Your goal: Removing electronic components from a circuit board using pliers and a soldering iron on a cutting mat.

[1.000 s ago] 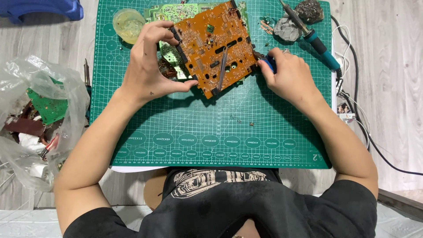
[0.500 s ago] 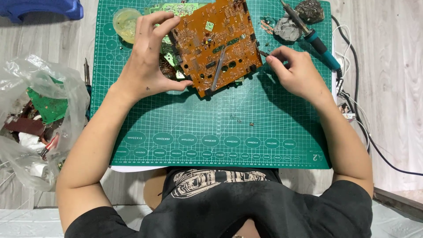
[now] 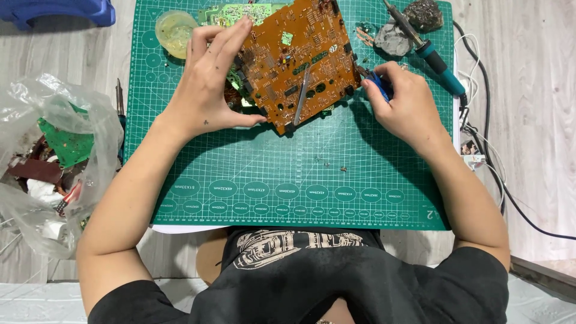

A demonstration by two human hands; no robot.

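Now left hand (image 3: 207,96) grips orange circuit board (image 3: 297,57) — right hand (image 3: 408,108) beside.

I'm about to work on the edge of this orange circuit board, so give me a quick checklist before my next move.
1. Left hand steadies the orange circuit board: ok.
2. Right hand has a grip on the blue-handled tool: ok.
3. Tool tip on the board edge: cannot tell.
4. Soldering iron parked apart from both hands: ok.
5. Board flat on the green cutting mat: not ok, tilted.
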